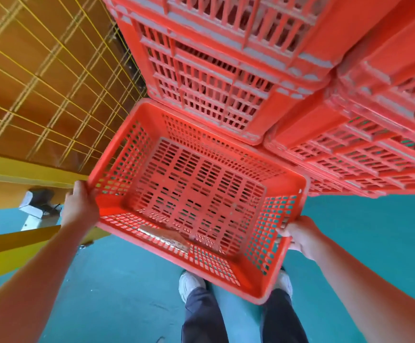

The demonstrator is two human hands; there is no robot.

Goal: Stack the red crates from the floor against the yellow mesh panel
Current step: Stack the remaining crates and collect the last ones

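I hold a red perforated crate (196, 194) in the air above the floor, open side up and tilted toward me. My left hand (78, 206) grips its left rim. On the opposite side my right hand (300, 236) grips the right rim. A flat scrap of paper lies inside the crate near its front wall. Directly behind the crate rises a tall stack of red crates (213, 78). The yellow mesh panel (48, 82) stands to the left of that stack.
A second stack of red crates (365, 144) fills the right side. The floor (374, 231) is teal, and my shoes and dark trousers show below the crate. A yellow frame bar (15, 240) and a white post foot (31, 209) lie at the left.
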